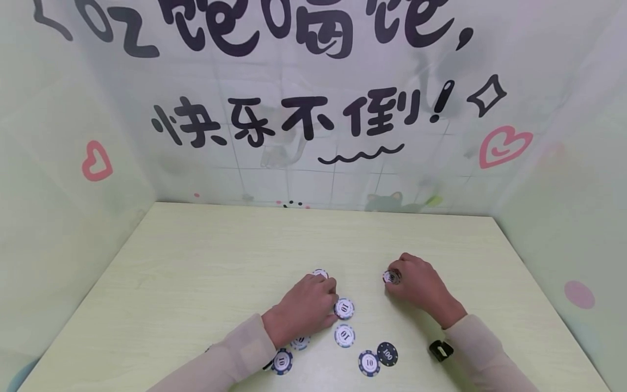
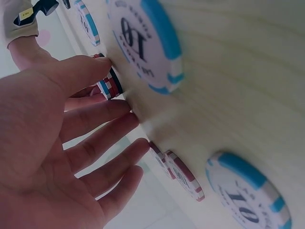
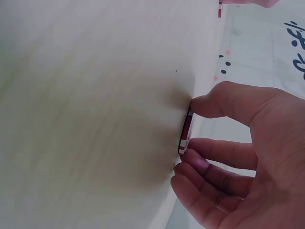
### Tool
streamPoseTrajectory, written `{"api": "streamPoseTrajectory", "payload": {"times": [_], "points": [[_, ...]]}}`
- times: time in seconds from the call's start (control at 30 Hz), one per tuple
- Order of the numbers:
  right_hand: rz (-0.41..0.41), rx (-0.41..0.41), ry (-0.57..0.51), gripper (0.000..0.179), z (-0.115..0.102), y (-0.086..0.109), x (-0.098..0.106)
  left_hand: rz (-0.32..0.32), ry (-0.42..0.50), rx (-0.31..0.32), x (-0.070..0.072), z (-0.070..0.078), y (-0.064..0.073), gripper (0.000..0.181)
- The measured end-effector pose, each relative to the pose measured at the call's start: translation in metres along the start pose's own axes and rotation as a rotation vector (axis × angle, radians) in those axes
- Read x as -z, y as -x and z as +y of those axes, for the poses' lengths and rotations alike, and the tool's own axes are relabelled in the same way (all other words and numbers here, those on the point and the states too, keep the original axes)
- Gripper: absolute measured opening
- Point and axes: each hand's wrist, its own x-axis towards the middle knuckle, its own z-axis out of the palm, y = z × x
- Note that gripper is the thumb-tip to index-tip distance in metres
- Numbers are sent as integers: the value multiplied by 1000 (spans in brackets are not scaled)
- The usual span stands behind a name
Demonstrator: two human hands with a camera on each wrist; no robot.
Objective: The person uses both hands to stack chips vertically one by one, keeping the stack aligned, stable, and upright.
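Note:
My left hand [image 1: 305,305] hovers over the middle of the table among poker chips. Its fingers look loosely extended in the left wrist view, and nothing shows in its grasp. Just right of its fingertips lies a light-blue-edged chip marked 10 [image 1: 344,308]; beyond the hand is a partly covered chip [image 1: 320,273]. Farther right, my right hand [image 1: 420,282] pinches a small stack of poker chips [image 1: 391,277] between thumb and fingers, low at the tabletop. Red-and-white edging and a dark layer show on the stack [image 3: 187,131]; its exact count is unclear.
Another 10 chip [image 1: 344,336] lies nearer. A dark-blue-edged chip [image 1: 369,363] touches a black 100 chip [image 1: 387,354]. More chips [image 1: 282,361] lie beside the left forearm, partly hidden. Printed cloth walls [image 1: 313,179] border the pale table [image 1: 206,239] on three sides.

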Motion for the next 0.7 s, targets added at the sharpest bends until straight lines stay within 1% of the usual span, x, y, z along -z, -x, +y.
{"api": "streamPoseTrajectory", "payload": {"times": [0.13,0.3,0.7], "points": [[-8,-8,-32,25,-1,0,0,-13,0,3,0,1,0,32],[13,-2,-44,27,-1,1,-1,-10,-10,-5,-1,1,0,32],[67,75,-55,21,-11,5,1,2,-17,-12,2,0,1,32]]}}
